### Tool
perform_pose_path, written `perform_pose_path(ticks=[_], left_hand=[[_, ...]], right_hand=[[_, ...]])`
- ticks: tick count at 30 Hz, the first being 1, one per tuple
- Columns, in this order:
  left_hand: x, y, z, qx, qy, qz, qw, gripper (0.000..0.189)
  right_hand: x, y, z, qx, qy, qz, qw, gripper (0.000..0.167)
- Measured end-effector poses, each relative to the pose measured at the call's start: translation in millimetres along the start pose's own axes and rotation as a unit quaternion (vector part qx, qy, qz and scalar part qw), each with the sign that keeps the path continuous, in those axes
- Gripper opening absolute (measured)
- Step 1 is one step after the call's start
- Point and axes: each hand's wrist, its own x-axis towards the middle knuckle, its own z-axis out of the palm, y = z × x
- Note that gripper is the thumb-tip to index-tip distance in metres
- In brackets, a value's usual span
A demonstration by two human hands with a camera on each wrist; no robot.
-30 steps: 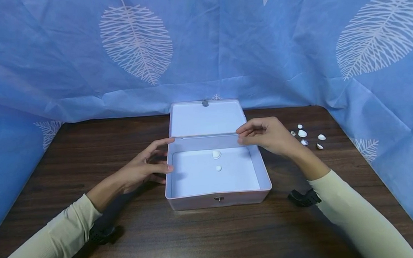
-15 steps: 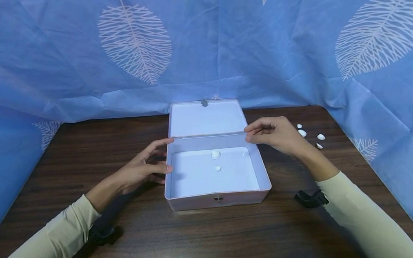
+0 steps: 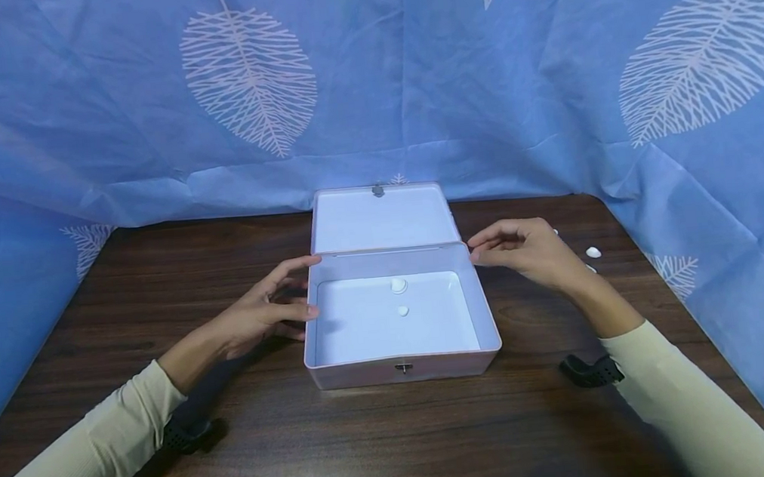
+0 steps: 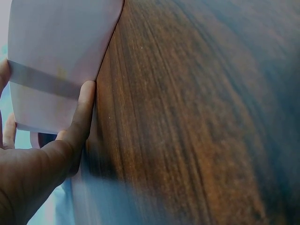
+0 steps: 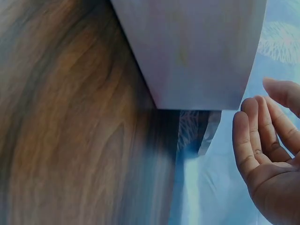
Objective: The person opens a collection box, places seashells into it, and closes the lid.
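Observation:
A pale lilac hinged box (image 3: 356, 335) stands on the table with its lid (image 3: 383, 219) swung back. Inside, a larger white seashell (image 3: 398, 285) and a smaller seashell (image 3: 403, 311) lie on the floor. My left hand (image 3: 265, 309) rests along the box's left side, fingers spread. Its fingertips touch the wall in the left wrist view, one low down by the table. At the back right corner, my right hand (image 3: 523, 253) is just outside the rim. In the right wrist view that hand (image 5: 272, 154) has loosely bent fingers and nothing between them.
To the right on the dark wood table (image 3: 400, 441), a white seashell (image 3: 593, 252) lies in view, with others mostly hidden behind the right hand. A blue leaf-print cloth (image 3: 368, 80) hangs behind and beside the table. A small latch (image 3: 403, 367) is on the box front.
My right hand has moved right, from over the box's back right corner to just outside it, covering more of the seashells on the table. The left hand and the box stay put.

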Motion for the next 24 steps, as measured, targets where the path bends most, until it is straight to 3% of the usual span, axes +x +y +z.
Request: perform_pose_path(ticks=[24], left_hand=[[0.7, -0.3, -0.2, -0.002, 0.001, -0.004, 1.0000, 0.090]], right_hand=[[-28.5, 36, -44, -0.027, 0.046, 0.026, 0.9982, 0.037]])
